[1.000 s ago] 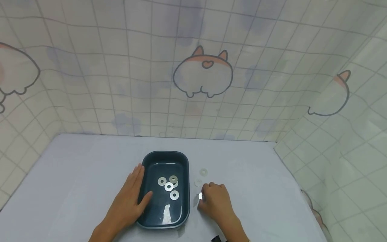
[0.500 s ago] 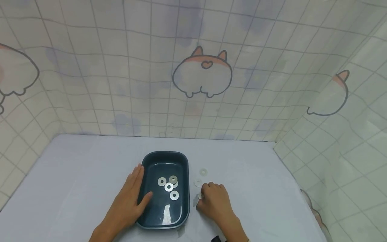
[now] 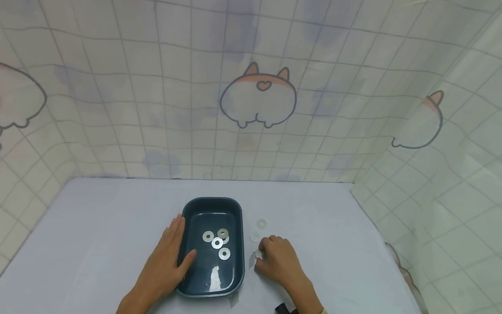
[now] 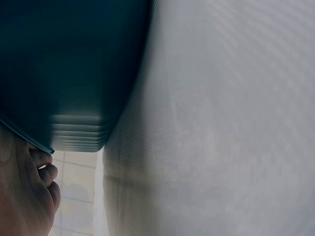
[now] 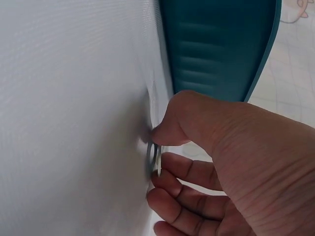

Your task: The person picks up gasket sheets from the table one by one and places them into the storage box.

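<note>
A dark blue-green rectangular tray (image 3: pixel 200 272) rests on the white table, with several flat metal washers (image 3: pixel 208 236) lying in it, some overlapping. My left hand (image 3: pixel 162 259) lies along the tray's left side, fingers straight against it and thumb over the rim. To the right of the tray, my right hand (image 3: pixel 280 259) pinches a washer (image 5: pixel 159 164) between thumb and fingertips. That washer is tilted on edge close to the table surface, partly covered by the fingers. Two more washers, one nearer (image 3: pixel 255 237) and one farther (image 3: pixel 261 223), lie flat just beyond the right hand.
A wall sheet (image 3: pixel 188 109) with a grid and cartoon animals hangs behind the table (image 3: pixel 333 240) and at both sides. A black object (image 3: pixel 281 308) sits by the right wrist. At the right edge, a cable (image 3: pixel 400 266) runs down beside the table.
The washer in my right fingers has changed its tilt and no longer shines brightly. Both hands stay in about the same places, and the head view has shifted slightly.
</note>
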{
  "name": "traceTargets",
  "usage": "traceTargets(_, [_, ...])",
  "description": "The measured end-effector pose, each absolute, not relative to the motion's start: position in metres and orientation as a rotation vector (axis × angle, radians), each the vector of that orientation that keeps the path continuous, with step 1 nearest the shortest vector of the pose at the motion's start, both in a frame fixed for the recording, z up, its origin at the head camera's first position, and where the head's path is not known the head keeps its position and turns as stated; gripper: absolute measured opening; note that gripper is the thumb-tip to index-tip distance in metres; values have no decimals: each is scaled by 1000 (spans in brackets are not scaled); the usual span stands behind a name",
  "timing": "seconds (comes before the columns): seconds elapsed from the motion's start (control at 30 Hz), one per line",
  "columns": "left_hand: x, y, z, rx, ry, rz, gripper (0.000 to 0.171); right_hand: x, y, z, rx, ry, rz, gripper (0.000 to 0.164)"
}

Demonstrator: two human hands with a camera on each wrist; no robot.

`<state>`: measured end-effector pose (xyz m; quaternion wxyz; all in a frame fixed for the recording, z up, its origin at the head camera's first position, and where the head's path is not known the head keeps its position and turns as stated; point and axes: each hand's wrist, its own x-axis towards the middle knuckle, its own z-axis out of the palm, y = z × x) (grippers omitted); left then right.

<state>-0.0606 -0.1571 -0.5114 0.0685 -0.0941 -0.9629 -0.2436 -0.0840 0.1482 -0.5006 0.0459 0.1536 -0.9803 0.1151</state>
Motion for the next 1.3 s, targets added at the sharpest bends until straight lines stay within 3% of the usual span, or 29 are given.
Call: traceTargets(1.3, [-61,-157,-513,-268,-2893,-749,93,-93,160,-501,533,-2926,482,19])
